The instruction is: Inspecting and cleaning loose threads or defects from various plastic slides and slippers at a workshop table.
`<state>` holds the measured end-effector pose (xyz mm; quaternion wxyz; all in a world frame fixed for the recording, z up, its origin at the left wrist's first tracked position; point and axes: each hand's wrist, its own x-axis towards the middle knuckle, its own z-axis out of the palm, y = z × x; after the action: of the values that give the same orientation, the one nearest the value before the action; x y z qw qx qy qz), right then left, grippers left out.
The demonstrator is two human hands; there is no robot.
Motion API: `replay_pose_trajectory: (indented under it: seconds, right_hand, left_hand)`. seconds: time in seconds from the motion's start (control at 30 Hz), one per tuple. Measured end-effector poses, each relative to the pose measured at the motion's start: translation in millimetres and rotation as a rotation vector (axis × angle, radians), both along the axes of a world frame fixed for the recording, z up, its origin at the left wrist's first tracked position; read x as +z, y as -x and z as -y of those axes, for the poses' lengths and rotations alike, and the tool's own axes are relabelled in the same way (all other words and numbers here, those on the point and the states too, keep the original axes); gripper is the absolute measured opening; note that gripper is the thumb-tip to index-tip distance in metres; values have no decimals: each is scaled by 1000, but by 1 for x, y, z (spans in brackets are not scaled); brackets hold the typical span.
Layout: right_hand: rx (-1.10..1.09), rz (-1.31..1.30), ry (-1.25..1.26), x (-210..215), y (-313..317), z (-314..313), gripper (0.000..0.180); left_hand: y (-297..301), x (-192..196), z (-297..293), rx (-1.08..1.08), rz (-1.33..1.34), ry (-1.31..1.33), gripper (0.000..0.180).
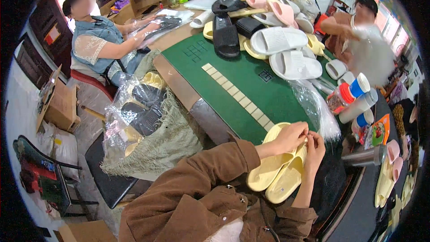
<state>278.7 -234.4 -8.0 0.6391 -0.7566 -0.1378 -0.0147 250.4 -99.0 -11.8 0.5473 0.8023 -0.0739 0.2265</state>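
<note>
A pair of pale yellow slippers (286, 180) lies side by side at the table's near edge, right in front of me. Over their far end, my left hand (290, 138) and my right hand (315, 149) meet, with fingertips pinched together. Whatever they pinch is too small or hidden to make out. My left wrist crosses above the slippers, while my right forearm runs along their right side. Beyond my hands lies a bunch of clear plastic bags (316, 110) on the green mat (188, 58).
A row of cream tiles (237, 95) crosses the mat. Slippers in several colours (280, 40) are heaped at the back. A red-lidded jar (341, 98) and cups stand right. Bagged slippers (141, 107) lie on sacking at left. Two people (96, 40) work across the table.
</note>
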Motion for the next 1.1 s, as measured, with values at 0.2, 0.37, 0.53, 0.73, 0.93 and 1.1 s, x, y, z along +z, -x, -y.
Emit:
replay_pose_trajectory:
  seconds: [0.2, 0.37, 0.53, 0.73, 0.93, 1.1]
  right_hand:
    - [-1, 31, 41, 4, 3, -6, 18]
    - [37, 119, 122, 1, 1, -4, 19]
    - [6, 49, 70, 0, 3, -3, 18]
    - [5, 81, 61, 3, 5, -6, 20]
    - [-17, 53, 4, 0, 4, -7, 20]
    - [-48, 45, 72, 3, 4, -6, 20]
  left_hand:
    - [1, 1, -4, 20, -4, -17, 13]
    - [1, 3, -3, 44, 1, -63, 12]
    - [1, 3, -2, 20, 9, -63, 12]
    - [1, 3, -2, 13, -9, -33, 9]
    - [2, 5, -1, 22, 3, -26, 9]
    - [1, 3, -1, 32, 38, -1, 9]
